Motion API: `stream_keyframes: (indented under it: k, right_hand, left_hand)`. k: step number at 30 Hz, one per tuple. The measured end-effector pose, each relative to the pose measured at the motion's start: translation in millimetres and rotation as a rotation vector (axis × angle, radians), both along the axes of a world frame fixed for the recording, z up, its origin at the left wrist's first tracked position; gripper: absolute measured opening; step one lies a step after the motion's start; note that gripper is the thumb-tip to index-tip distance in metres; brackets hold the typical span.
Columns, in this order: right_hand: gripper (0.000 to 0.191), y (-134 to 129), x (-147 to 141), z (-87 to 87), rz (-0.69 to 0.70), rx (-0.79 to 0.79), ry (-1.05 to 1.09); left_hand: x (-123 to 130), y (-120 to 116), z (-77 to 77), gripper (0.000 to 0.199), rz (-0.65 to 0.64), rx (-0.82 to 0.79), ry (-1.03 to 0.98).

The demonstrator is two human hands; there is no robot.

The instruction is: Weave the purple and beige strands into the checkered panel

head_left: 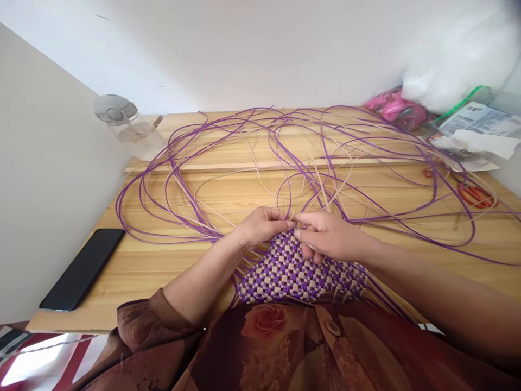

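A woven piece [280, 271] in purple and beige checks lies at the table's near edge, against my clothing. My left hand [264, 228] pinches at its top edge, thumb and forefinger closed on a strand there. Close beside it on the right, my right hand [321, 233] has thumb and forefinger closed at the same top edge, its other fingers curled over the weave. Long purple strands [187, 190] and thin beige ones fan out from the piece in wide loops. The exact strands between my fingertips are too small to tell apart.
A black phone [81, 270] lies at the left edge of the wooden table [154, 271]. A clear bottle with a grey lid [130, 125] stands at the back left. Orange-handled scissors [477, 195], a pink bundle [396, 108] and a white plastic bag [456, 65] are on the right.
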State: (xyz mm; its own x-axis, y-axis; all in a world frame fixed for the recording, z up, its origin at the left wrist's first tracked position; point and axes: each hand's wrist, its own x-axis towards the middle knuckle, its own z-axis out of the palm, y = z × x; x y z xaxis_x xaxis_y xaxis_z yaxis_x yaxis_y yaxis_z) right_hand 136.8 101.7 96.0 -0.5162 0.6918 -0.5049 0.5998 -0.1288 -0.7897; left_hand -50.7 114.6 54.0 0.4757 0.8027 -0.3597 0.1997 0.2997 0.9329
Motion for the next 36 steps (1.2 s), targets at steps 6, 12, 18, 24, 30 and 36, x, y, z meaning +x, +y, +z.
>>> stream_keyframes:
  k: [6, 12, 18, 24, 30, 36]
  right_hand:
    - [0.062, -21.6, -8.6, 6.1, -0.119, -0.203, 0.159]
    - [0.044, 11.8, 11.7, -7.8, -0.096, 0.32, -0.021]
    - [0.027, 42.4, 8.4, -28.1, -0.112, 0.705, 0.145]
    - [0.028, 53.9, 9.7, -41.9, 0.169, 0.91, 0.104]
    - [0.019, 49.4, 32.5, -26.5, 0.324, 1.167, -0.056]
    - [0.019, 30.0, 20.4, 6.5, 0.538, 0.99, -0.031]
  left_hand:
    - [7.3, -3.2, -6.7, 0.038, 0.121, 0.018, 0.01]
    - [5.2, -3.3, -5.7, 0.037, 0.061, 0.075, 0.015]
    - [4.7, -2.4, -7.9, 0.039, 0.01, 0.23, 0.042]
    - [6.4, -1.1, -12.1, 0.043, 0.035, 0.272, 0.072]
    - [4.2, 0.6, -5.0, 0.038, 0.006, 0.094, -0.014]
    - [3.6, 0.5, -10.7, 0.034, 0.011, 0.134, 0.0]
